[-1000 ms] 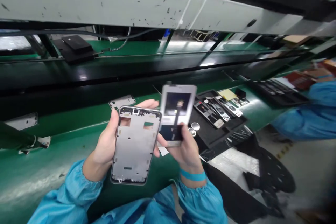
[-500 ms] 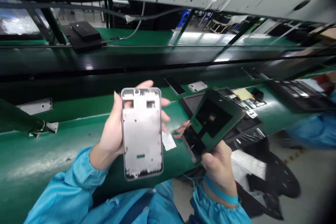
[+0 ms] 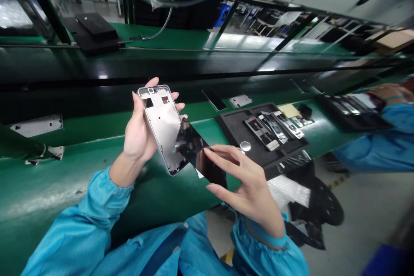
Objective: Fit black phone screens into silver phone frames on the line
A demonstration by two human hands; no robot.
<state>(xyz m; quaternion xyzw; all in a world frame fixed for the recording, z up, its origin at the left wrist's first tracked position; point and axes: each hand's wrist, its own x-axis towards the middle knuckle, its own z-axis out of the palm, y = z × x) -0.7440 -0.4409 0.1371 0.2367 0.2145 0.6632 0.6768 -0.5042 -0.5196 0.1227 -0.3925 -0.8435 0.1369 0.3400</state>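
Observation:
A silver phone frame [image 3: 157, 127] lies tilted in my left hand [image 3: 139, 131], its thumb along one side and fingertips showing past the other. My right hand [image 3: 242, 177] grips a dark, glossy phone screen [image 3: 205, 161] by its edges, fingers on top and thumb at the near side. The screen's far end overlaps the lower right part of the frame; I cannot tell whether the two touch. Behind my right hand a black foam tray [image 3: 231, 125] carries several phone parts [image 3: 263, 131] and a small round disc [image 3: 245, 146].
On the green bench [image 3: 93, 151] lie a dark phone panel [image 3: 214, 100] and light phone frames [image 3: 241, 101] behind my hands. Another frame [image 3: 37, 125] is at the left by a green post [image 3: 19, 142]. A co-worker's blue sleeve [image 3: 371, 151] reaches toward a second black tray [image 3: 349, 116] at right.
My right hand has turned the screen over and brought it left, across the phone frame's lower end. The frame in my left hand has tilted and shifted slightly up and left.

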